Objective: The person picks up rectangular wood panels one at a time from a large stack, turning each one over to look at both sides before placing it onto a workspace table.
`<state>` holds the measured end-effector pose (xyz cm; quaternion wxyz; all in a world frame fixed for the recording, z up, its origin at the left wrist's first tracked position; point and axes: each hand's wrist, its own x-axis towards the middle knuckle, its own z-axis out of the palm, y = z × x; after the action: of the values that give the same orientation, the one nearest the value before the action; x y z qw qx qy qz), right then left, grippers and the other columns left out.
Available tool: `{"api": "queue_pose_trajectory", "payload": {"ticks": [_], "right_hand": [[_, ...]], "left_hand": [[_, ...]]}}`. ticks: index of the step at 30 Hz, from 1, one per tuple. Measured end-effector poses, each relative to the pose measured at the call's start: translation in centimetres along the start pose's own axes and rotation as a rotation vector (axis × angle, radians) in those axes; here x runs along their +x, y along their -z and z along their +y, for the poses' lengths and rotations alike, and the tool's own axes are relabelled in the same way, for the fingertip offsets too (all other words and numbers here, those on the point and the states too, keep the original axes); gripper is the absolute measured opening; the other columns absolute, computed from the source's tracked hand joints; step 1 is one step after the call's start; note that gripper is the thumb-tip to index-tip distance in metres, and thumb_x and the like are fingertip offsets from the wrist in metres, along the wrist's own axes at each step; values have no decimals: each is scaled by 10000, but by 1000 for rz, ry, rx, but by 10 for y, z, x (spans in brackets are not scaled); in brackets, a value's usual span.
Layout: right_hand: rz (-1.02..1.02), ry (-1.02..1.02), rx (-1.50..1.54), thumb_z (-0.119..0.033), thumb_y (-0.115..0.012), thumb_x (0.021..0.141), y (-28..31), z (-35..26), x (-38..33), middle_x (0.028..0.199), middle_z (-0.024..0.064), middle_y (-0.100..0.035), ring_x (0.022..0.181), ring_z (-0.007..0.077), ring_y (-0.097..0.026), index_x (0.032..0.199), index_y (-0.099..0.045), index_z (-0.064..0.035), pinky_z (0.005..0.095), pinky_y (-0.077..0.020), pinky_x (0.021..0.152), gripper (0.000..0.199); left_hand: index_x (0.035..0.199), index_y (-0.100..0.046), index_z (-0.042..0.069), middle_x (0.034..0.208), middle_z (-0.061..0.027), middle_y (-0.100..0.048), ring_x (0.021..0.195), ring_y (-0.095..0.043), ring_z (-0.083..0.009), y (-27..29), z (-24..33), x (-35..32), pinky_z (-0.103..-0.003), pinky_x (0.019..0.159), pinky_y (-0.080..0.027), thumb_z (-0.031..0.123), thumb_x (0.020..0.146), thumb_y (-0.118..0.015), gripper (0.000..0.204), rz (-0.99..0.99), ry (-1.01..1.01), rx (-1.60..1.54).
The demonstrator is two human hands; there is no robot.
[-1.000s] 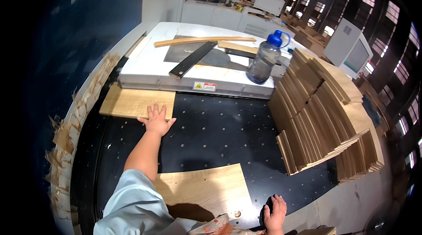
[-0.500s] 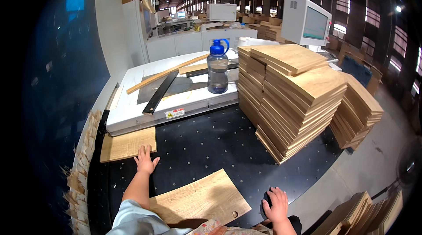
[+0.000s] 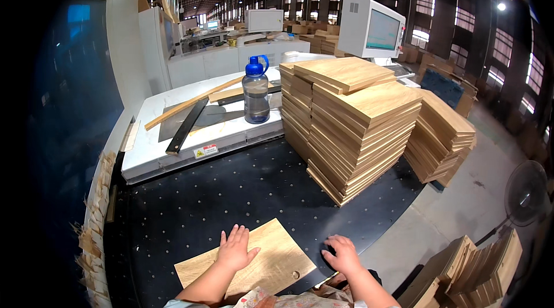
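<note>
A wood-grain board (image 3: 270, 253) with a small round hole near its right corner lies on the black, dotted worktable (image 3: 173, 207) in front of me. My left hand (image 3: 235, 250) rests flat on the board's upper left part, fingers stretched and thumb apart. Just right of the board, my right hand (image 3: 341, 255) is over the table's near edge, its fingers loosely bent and thumb apart. I see nothing held in it, though the space under its palm is hidden.
A tall stack of boards (image 3: 363, 135) stands on the table's right side, with another stack (image 3: 441, 135) behind it. A blue-capped bottle (image 3: 255, 94) stands on the white machine bed (image 3: 135, 158). More boards (image 3: 456, 276) and a fan (image 3: 525, 195) are at lower right.
My left hand has moved right and nearer, from a second board at the machine's edge onto the board in front. That second board no longer shows there. The view has turned slightly right.
</note>
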<state>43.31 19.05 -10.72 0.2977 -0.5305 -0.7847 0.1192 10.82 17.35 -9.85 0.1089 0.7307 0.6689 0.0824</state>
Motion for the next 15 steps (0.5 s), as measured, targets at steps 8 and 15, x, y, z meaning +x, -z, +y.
{"api": "queue_pose_trajectory", "payload": {"ticks": [8,15], "right_hand": [[495,619,-196,-12,-653,666,127,-102,159,1065,140,-582,1034,332,-543,965,-615,-60,415,-446,883,306],[458,263,-779,-42,-606,687,215,-104,296,1127,155,-567,1073,328,-516,1032,-594,-42,404,-421,931,345]], "left_hand": [[1376,-367,123,1465,-164,-256,1386,-153,-317,-17,71,37,-679,1023,-89,548,835,-479,697,56,-228,40],[1324,-456,213,1461,-137,-272,1379,-177,-305,-20,77,39,-701,1002,-95,576,837,-453,608,23,-382,41]]}}
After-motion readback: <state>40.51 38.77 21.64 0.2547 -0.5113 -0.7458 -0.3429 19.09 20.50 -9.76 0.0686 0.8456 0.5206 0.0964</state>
